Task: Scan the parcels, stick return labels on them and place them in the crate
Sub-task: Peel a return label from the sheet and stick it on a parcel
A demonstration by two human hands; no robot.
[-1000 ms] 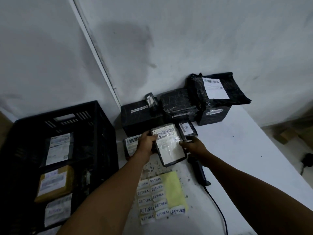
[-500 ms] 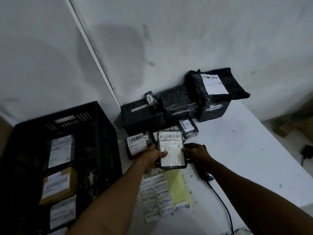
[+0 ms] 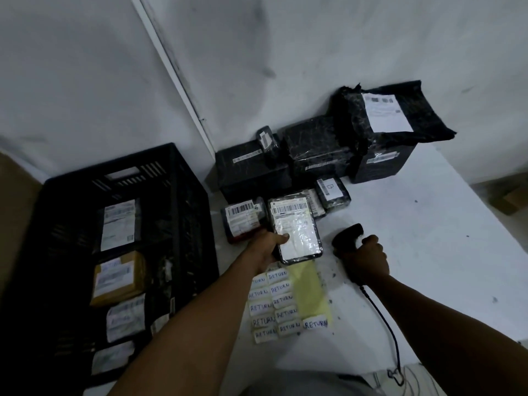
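A flat black parcel [image 3: 295,230] is gripped by the left hand [image 3: 265,248], thumb pressed on its white label, above the sheet of return labels [image 3: 283,304]. The barcode scanner [image 3: 347,238] is clasped by the right hand [image 3: 365,257] just beside it. The part-filled black crate [image 3: 183,172] is set well to the left.

A dim room held a pale, scuffed wall [image 3: 314,52] across the top of the frame, with a white strip [image 3: 171,64] running diagonally down from the upper left. A white table [image 3: 443,252], speckled with dark marks, filled the lower right. Brownish floor [image 3: 508,195] showed at the right edge.
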